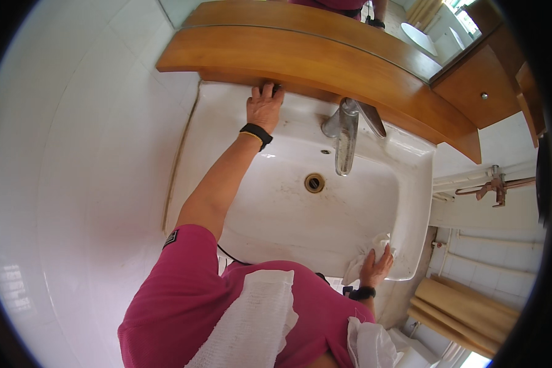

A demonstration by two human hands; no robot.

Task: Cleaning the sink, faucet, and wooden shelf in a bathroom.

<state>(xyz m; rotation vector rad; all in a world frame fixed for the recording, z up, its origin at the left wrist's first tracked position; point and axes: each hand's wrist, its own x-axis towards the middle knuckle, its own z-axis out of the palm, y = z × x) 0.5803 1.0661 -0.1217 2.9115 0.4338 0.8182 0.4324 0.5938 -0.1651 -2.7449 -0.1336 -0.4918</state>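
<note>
Before me is a white ceramic washbasin [276, 202] with brownish stains around its brass-coloured drain [314, 183]. My left hand [264, 106] reaches to the basin's back ledge, its fingertips close under the wooden shelf. Something small and dark shows at those fingers; whether they hold it I cannot tell. At the front right of the basin, my right hand [376, 269] grips a crumpled white cloth [379, 246] against the inner wall and rim. A single-lever metal faucet [345, 133], with whitish deposits on its spout, stands at the back, right of my left hand.
A curved wooden shelf [303, 55] overhangs the back of the basin, below a mirror [409, 27]. White tiles [96, 161] rise close on the left. To the right are a wall-mounted mixer valve [497, 185], pipes [497, 264] and a tan folded panel [460, 313].
</note>
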